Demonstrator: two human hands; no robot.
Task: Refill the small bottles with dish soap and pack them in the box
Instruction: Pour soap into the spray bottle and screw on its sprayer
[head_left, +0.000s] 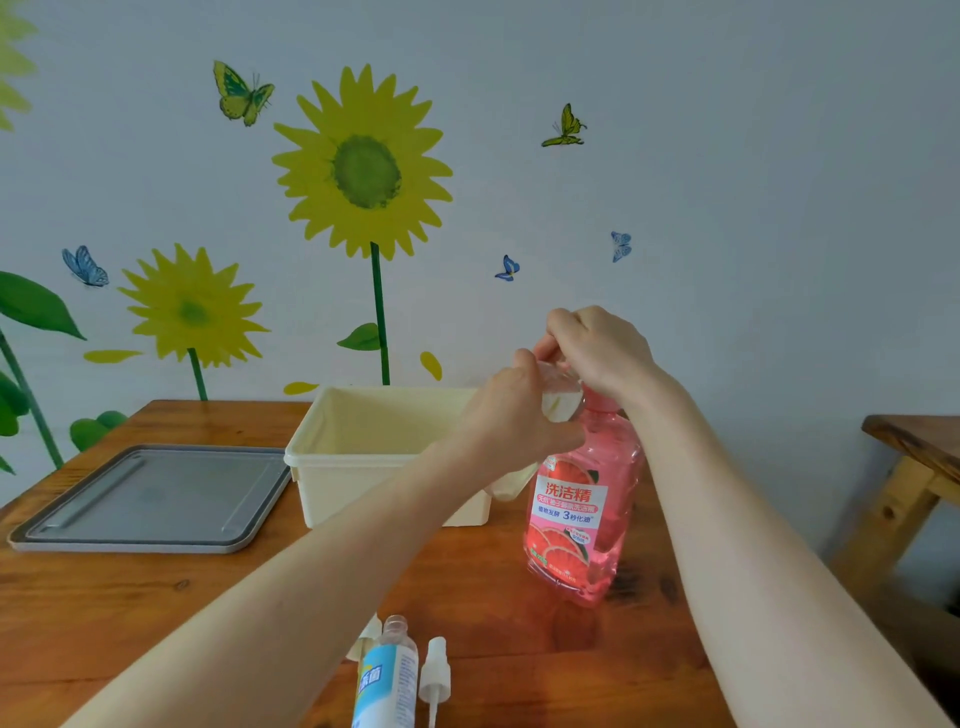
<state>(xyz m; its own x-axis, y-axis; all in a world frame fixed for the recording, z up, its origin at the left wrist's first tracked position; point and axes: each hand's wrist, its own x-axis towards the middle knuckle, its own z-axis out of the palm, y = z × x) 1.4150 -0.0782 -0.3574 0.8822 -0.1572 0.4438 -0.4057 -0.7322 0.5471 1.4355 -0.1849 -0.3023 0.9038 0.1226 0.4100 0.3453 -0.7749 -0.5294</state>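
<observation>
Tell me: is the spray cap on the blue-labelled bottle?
No, the neck of the blue-labelled bottle is bare and the white spray cap lies beside it.

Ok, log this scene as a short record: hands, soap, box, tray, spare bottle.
left hand: grips small clear bottle
right hand: pinches that bottle's top
box: cream, lidless, mid-table
dish soap bottle: pink, upright, right of box
tray: grey, left of box
labelled bottle: uncapped, near edge
spray head: lying beside it
</observation>
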